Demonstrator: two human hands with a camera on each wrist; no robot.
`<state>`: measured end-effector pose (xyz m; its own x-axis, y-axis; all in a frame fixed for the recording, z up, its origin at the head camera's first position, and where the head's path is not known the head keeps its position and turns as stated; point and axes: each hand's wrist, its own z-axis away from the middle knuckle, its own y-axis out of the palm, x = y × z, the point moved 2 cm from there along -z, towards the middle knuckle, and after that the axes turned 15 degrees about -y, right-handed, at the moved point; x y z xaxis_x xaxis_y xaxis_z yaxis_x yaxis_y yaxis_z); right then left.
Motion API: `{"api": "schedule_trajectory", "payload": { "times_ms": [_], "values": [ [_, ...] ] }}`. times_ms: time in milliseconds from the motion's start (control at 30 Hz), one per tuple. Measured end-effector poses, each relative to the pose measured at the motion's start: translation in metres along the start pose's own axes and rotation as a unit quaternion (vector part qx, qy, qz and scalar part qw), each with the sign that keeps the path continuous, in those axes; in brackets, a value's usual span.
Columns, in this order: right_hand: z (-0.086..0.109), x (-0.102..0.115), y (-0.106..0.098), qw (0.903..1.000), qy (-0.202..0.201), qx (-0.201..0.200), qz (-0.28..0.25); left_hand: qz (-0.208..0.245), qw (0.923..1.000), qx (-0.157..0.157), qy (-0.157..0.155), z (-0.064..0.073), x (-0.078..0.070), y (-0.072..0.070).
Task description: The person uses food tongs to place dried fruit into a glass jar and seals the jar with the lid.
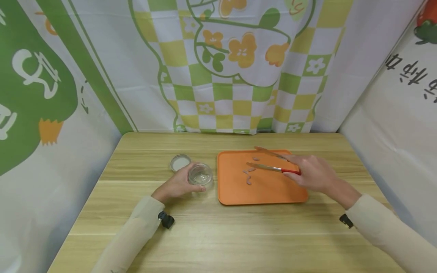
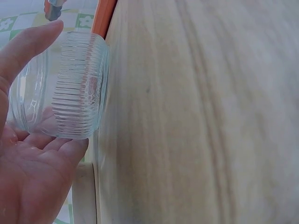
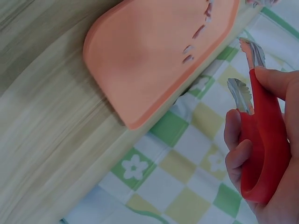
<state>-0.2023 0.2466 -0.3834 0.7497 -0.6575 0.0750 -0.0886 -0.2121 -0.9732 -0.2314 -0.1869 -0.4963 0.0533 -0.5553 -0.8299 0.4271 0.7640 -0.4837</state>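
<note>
My left hand [image 1: 178, 183] grips a small clear glass jar [image 1: 200, 175] from its left side, thumb in front and fingers behind. The left wrist view shows the ribbed lower wall of the jar [image 2: 74, 93], and no contents show through the glass. In my right hand [image 1: 315, 173] is a pair of tongs [image 3: 266, 149] with red handles and scalloped metal tips. The tongs' arms are spread, nothing between them, above an orange tray [image 1: 269, 193]. Several small purplish-brown pieces [image 1: 249, 181] lie scattered on the tray's left half.
A round lid [image 1: 180, 163] with a pale centre lies on the wooden table [image 1: 211, 242] behind my left hand. The tray stands just right of the jar. A patterned curtain [image 1: 222, 94] hangs at the table's back edge, with printed cloth on both sides.
</note>
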Motion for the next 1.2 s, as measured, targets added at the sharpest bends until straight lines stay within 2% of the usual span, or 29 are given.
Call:
{"api": "schedule_trajectory", "payload": {
  "times_ms": [233, 533, 933, 1200],
  "values": [
    [0.001, -0.013, 0.001, 0.9997, 0.022, 0.004, 0.001, -0.002, 1.0, 0.001, -0.003, 0.001, -0.001, 0.0],
    [0.001, -0.023, 0.006, 0.9981, 0.054, 0.031, -0.006, -0.008, 1.0, -0.005, 0.0, 0.003, -0.003, 0.0],
    [-0.003, -0.035, 0.026, 0.9973, 0.059, 0.04, 0.018, 0.001, 1.0, -0.002, -0.004, 0.004, -0.002, 0.001],
    [-0.006, -0.037, 0.034, 0.9976, 0.058, 0.037, 0.004, 0.0, 1.0, -0.002, -0.006, 0.006, -0.004, 0.001]
  ]
}}
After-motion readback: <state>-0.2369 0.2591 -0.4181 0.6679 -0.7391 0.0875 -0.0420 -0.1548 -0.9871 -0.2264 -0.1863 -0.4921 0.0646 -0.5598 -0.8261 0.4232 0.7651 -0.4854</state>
